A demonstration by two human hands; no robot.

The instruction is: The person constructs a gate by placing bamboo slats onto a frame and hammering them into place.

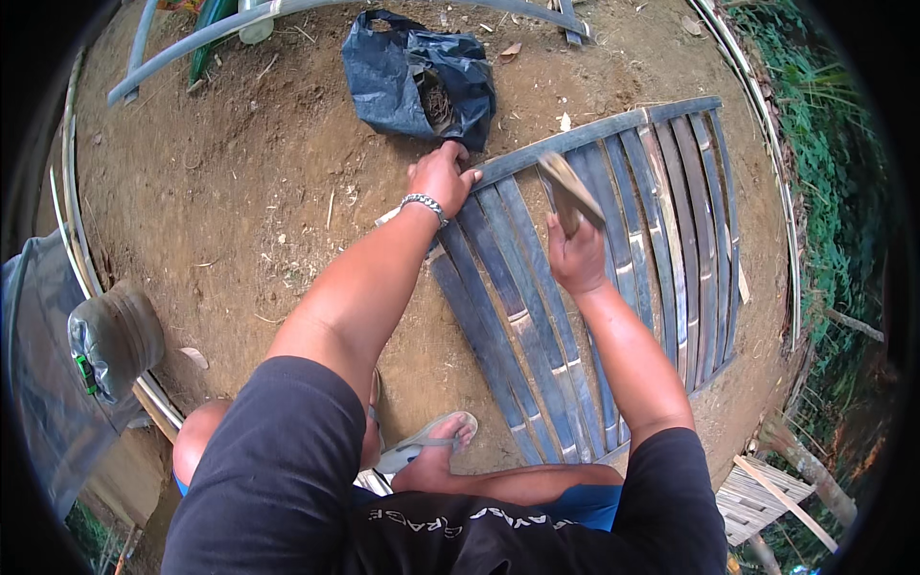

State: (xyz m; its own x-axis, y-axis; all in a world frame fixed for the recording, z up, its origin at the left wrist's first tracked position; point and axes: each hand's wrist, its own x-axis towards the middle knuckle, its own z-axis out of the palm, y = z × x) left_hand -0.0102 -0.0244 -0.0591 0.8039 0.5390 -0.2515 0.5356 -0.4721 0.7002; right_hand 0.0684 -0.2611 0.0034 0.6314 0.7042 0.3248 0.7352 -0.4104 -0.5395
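A bamboo slat panel (537, 326) lies on the ground before me, its long dark strips joined by a bamboo crosspiece (585, 135) along the far edge. My left hand (443, 182), with a chain bracelet at the wrist, is closed at the left end of that crosspiece. Anything small between its fingers is hidden. Over the slats my right hand (578, 256) grips a short wooden tool (573, 192), blurred by motion, whose exact kind I cannot make out. Just beyond my left fingertips sits a black plastic bag (388, 91), open, with thin brown pieces (439, 103) inside.
A curved bamboo pole (192, 50) crosses the far left. A large plastic bottle (120, 335) rests at the left beside clear sheeting (43, 355). My sandalled foot (441, 446) is near the panel's left side. Green plants (834, 192) grow beyond the right edge.
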